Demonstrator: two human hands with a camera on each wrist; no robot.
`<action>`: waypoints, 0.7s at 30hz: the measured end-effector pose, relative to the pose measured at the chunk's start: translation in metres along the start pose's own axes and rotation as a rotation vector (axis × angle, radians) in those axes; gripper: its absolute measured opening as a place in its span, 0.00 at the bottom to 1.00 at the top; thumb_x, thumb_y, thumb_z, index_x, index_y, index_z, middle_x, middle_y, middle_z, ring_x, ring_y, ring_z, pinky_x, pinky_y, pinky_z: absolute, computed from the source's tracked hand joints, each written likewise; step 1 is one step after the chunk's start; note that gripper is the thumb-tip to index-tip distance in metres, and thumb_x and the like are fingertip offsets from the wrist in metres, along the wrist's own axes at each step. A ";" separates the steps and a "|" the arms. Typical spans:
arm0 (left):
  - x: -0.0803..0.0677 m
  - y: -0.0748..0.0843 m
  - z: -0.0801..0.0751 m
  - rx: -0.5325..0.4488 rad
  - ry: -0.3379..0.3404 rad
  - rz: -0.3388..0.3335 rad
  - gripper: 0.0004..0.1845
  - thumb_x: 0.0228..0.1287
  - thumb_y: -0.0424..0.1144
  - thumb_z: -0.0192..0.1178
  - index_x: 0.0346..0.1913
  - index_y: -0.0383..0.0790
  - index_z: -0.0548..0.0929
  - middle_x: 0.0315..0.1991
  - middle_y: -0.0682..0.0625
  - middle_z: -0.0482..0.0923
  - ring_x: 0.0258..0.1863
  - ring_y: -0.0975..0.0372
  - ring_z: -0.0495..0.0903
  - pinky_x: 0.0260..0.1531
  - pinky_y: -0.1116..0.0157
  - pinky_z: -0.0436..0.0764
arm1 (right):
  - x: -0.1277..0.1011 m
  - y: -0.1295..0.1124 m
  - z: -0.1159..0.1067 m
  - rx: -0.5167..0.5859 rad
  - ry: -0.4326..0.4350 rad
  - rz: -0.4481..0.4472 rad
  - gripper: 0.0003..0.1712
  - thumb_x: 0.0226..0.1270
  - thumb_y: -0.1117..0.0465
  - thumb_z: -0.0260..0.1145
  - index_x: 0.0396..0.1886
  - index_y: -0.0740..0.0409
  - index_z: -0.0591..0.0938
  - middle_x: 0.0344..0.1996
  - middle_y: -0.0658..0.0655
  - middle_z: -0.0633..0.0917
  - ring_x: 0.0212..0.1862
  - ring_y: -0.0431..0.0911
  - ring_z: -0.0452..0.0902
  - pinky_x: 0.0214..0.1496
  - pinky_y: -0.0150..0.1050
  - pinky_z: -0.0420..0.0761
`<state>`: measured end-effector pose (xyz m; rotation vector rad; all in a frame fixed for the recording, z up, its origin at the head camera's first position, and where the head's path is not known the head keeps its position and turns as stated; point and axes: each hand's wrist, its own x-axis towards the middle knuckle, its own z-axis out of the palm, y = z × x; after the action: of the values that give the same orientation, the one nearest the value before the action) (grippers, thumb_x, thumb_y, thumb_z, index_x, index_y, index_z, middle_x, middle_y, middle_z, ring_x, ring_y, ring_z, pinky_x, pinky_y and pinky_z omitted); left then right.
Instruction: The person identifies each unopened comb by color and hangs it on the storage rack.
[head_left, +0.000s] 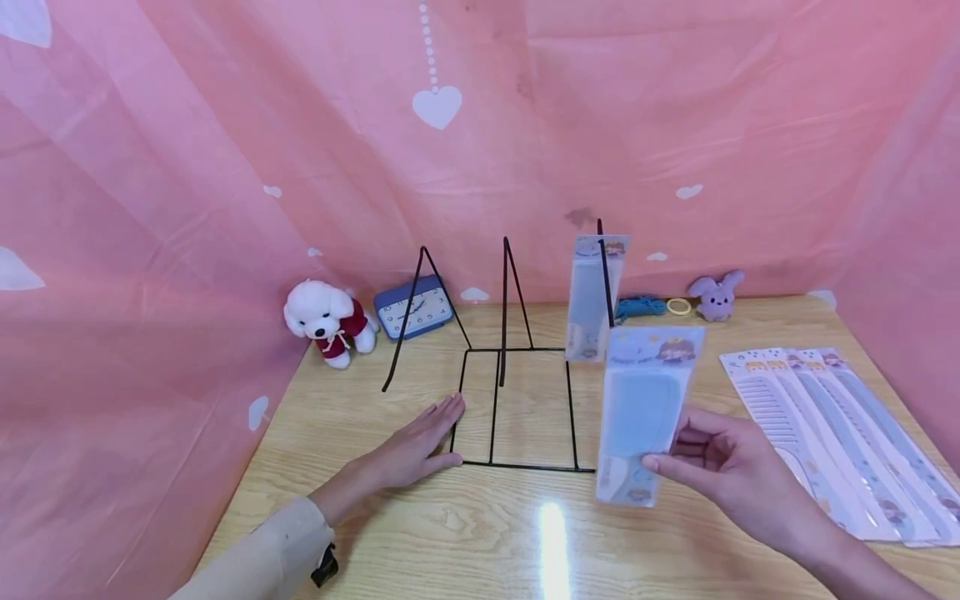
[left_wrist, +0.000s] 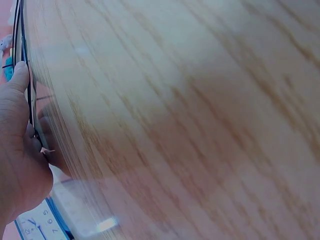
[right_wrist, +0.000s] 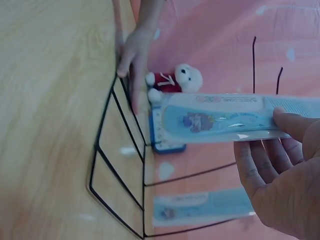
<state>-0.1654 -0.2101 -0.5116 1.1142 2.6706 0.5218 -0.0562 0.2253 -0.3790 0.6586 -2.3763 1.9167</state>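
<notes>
My right hand (head_left: 738, 475) pinches a packaged blue comb (head_left: 645, 417) between thumb and fingers, holding it upright in front of the black wire rack (head_left: 495, 408). The right wrist view shows the comb's pale blue pack (right_wrist: 215, 120) with a cartoon figure printed on it. Flat on the table, my left hand (head_left: 416, 446) touches the rack's left base wire, its fingers straight. A second packaged comb (head_left: 588, 308) hangs on the rack's right arm, near the back.
Several packaged combs (head_left: 847, 442) lie overlapped at the right. Along the back stand a white plush dog (head_left: 318, 312), a blue clock (head_left: 416, 308), a blue cord bundle (head_left: 640, 306), a yellow ring (head_left: 678, 306) and a purple plush rabbit (head_left: 716, 298). A pink curtain (head_left: 337, 150) surrounds the table.
</notes>
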 end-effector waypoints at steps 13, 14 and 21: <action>-0.001 -0.001 0.002 0.012 0.017 0.014 0.46 0.83 0.55 0.55 0.86 0.33 0.45 0.87 0.39 0.40 0.85 0.48 0.43 0.82 0.49 0.49 | -0.006 0.018 0.021 0.070 -0.080 0.062 0.12 0.67 0.74 0.73 0.30 0.56 0.81 0.31 0.51 0.85 0.33 0.36 0.82 0.29 0.37 0.86; -0.001 -0.001 0.002 0.013 0.020 0.015 0.46 0.83 0.55 0.55 0.86 0.33 0.45 0.87 0.39 0.40 0.85 0.48 0.43 0.82 0.49 0.49 | -0.006 0.018 0.021 0.069 -0.078 0.070 0.12 0.67 0.74 0.73 0.30 0.56 0.81 0.30 0.51 0.85 0.32 0.36 0.82 0.29 0.37 0.86; -0.001 -0.003 0.003 0.024 0.022 0.021 0.46 0.83 0.55 0.55 0.86 0.33 0.45 0.86 0.37 0.40 0.85 0.48 0.44 0.82 0.50 0.49 | -0.005 0.021 0.021 0.077 -0.083 0.123 0.10 0.68 0.71 0.74 0.31 0.58 0.81 0.32 0.52 0.87 0.34 0.38 0.84 0.33 0.38 0.88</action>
<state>-0.1655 -0.2117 -0.5152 1.1512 2.6928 0.5103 -0.0533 0.2105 -0.4052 0.6223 -2.4574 2.0787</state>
